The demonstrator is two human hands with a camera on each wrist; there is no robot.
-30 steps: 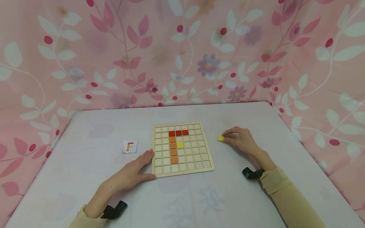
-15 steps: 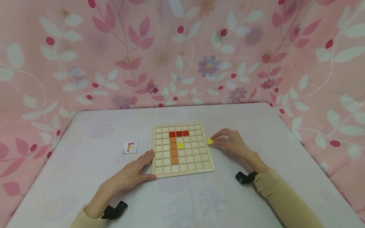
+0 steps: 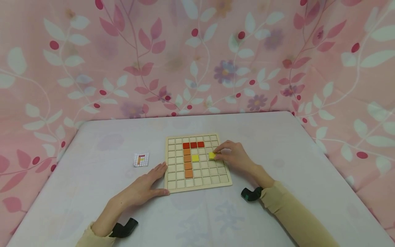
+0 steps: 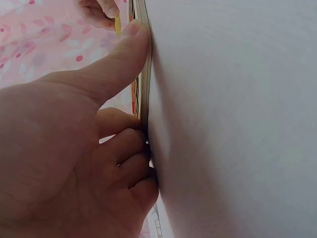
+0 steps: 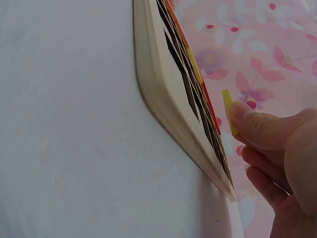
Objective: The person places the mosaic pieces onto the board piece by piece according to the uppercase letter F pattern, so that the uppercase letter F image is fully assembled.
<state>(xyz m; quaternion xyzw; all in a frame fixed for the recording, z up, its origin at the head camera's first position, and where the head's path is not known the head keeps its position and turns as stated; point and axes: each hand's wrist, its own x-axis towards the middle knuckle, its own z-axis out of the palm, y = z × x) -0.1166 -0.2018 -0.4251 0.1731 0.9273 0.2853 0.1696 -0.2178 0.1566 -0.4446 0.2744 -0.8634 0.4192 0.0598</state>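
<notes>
A square wooden grid board [image 3: 197, 183] lies mid-table. Three red tiles [image 3: 193, 144] form a row in it, with several orange tiles [image 3: 187, 158] in a column below the leftmost one. One yellow tile [image 3: 195, 157] sits in a cell right of that column. My right hand [image 3: 236, 156] pinches another yellow tile [image 5: 228, 111] between thumb and fingers, held above the board's right part. My left hand [image 3: 140, 187] rests at the board's left edge, fingers along the side and thumb [image 4: 131, 47] at the near corner.
A small paper card [image 3: 141, 160] with a coloured grid pattern lies left of the board. White cloth covers the table [image 3: 210, 219]. A pink floral curtain [image 3: 172, 61] stands behind it. Each wrist wears a black device.
My right hand has carried its yellow tile leftward, from beside the board to over its right columns. The left hand has stayed at the board's edge.
</notes>
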